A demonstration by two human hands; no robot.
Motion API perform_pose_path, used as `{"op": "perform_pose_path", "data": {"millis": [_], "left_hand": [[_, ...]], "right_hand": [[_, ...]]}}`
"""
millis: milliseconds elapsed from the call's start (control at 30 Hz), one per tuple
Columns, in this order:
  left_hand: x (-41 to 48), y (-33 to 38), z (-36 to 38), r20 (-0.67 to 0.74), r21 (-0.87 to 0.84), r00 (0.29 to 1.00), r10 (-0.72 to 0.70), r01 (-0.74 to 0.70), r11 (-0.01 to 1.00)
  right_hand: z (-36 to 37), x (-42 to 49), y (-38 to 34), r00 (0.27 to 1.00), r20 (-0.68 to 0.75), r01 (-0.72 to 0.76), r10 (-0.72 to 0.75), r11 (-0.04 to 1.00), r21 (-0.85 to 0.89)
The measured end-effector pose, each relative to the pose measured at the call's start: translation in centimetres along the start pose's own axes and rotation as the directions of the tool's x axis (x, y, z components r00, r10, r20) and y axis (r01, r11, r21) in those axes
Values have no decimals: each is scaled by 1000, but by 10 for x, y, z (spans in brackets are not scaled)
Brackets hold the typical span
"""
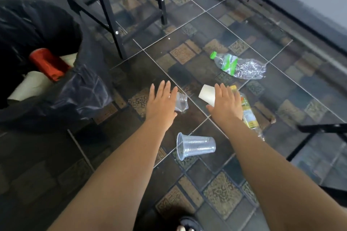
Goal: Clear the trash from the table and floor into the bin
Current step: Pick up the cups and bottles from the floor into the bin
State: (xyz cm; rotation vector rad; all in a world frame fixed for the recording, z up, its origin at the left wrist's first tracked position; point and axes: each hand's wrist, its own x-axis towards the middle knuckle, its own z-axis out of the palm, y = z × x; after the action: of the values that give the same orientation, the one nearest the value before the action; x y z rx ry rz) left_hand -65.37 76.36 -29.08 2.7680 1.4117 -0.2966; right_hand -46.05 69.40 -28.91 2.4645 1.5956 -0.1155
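Both arms reach down toward the tiled floor. My left hand (161, 102) is open, fingers spread, over a crushed clear plastic cup (181, 102) that shows at its right edge. My right hand (226, 106) is open above a white paper cup (207, 94) lying on its side and a flattened bottle with a yellow label (248, 116). A whole clear plastic cup (195, 145) lies on its side between my forearms. A crushed clear bottle with a green cap and label (239, 65) lies farther off to the right. The bin (62, 95), lined with a black bag, stands at the left.
Inside the bin lie a red can (47, 63) and white paper cups (31, 84). Black metal furniture legs (110, 15) stand behind the bin. Another dark metal frame (319, 135) juts in at the right. A wall base (281, 2) runs along the far right.
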Motion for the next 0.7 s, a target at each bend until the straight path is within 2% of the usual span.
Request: {"op": "perform_pose_path", "data": {"millis": [100,167,267,367,533,700], "left_hand": [[5,-6,7,62,41,998,-14,11,999],[7,-8,11,69,27,997,-37,35,999],[7,-11,15,19,-9,998,-63,64,998],[4,-13,18,-19,-40,997,-69,69,997],[-5,-19,17,-74,-133,987,-145,135,982],[-11,-32,-9,-197,-294,947,-252,188,937]], "right_hand": [[8,5,-1,998,57,5,-3,999,-47],[13,8,-4,999,40,-3,6,998,-65],[17,11,-8,998,-63,-6,0,996,-89],[17,13,-9,998,-55,1,-6,995,-97],[15,12,-15,996,-84,11,-13,999,-33],[-16,9,-30,990,-138,38,-20,991,130]]}}
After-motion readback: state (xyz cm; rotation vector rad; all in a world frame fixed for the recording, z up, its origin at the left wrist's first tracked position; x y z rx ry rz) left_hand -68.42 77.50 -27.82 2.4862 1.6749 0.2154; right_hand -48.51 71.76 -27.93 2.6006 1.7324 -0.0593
